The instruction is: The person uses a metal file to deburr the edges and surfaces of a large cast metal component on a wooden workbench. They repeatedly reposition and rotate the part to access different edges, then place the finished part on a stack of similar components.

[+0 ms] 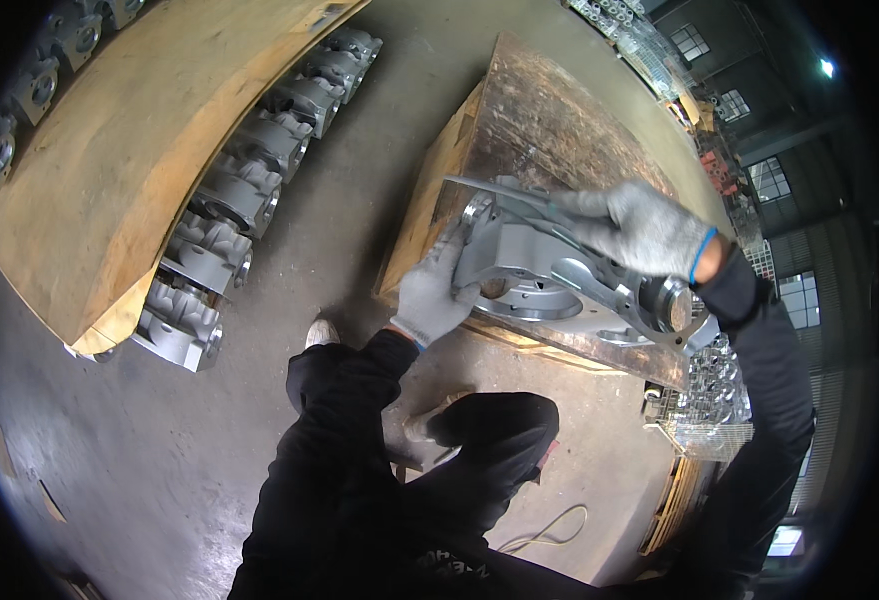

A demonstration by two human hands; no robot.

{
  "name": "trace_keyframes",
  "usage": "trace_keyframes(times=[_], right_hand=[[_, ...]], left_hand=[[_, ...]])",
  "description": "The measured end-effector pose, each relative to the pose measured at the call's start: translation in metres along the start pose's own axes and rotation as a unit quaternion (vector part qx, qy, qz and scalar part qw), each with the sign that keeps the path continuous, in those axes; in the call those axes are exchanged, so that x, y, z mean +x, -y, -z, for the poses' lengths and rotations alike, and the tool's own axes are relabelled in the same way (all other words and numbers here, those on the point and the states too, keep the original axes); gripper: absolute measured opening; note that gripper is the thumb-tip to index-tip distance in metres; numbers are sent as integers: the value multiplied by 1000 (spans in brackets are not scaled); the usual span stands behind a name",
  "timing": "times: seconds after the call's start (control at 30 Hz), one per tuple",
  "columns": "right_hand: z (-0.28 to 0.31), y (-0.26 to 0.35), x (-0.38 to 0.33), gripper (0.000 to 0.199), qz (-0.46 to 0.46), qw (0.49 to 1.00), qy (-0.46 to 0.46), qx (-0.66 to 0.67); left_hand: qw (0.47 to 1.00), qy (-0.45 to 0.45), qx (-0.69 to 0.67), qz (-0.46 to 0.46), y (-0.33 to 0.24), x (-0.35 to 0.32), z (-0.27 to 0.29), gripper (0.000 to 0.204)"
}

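A large silver-grey metal casting [524, 252] with round bored openings lies on the worn wooden bench top. My left hand [435, 292], in a grey knit glove, grips the casting's left end, its fingers up along the side near a round machined boss. My right hand [649, 232], in a grey glove with a blue cuff, is closed above the casting's far side. From it a long thin flat bar that looks like a file [484, 187] points left across the casting's upper edge. The right fingers hide the bar's other end.
The wooden bench [569, 110] stands on the concrete floor. To the left, a plywood-topped stand [159, 130] has rows of similar castings [221, 190] along both sides. A wire basket of metal parts [704, 400] is at the right. A thin cable [559, 535] curls on the floor.
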State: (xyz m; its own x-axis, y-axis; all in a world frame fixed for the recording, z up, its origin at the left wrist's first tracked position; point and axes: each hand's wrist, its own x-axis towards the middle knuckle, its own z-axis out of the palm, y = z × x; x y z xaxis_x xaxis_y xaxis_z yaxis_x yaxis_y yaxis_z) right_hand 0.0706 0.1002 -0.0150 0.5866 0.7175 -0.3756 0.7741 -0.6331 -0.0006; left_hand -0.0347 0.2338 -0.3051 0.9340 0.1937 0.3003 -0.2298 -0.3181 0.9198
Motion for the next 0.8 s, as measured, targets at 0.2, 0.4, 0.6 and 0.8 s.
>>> trace_keyframes(times=[0.2, 0.4, 0.6, 0.8], right_hand=[[-2, -12, -15, 42, 38, 999, -9, 8], [17, 21, -17, 39, 32, 999, -6, -25], [23, 11, -9, 40, -36, 995, 60, -73], [37, 21, 6, 45, -37, 988, 95, 120]], left_hand=[[1000, 0, -25, -4, 2, 0, -3, 78], [999, -23, -18, -27, 4, 1, -6, 80], [999, -22, -4, -28, 6, 0, -5, 80], [1000, -2, -12, -25, 5, 0, -3, 79]])
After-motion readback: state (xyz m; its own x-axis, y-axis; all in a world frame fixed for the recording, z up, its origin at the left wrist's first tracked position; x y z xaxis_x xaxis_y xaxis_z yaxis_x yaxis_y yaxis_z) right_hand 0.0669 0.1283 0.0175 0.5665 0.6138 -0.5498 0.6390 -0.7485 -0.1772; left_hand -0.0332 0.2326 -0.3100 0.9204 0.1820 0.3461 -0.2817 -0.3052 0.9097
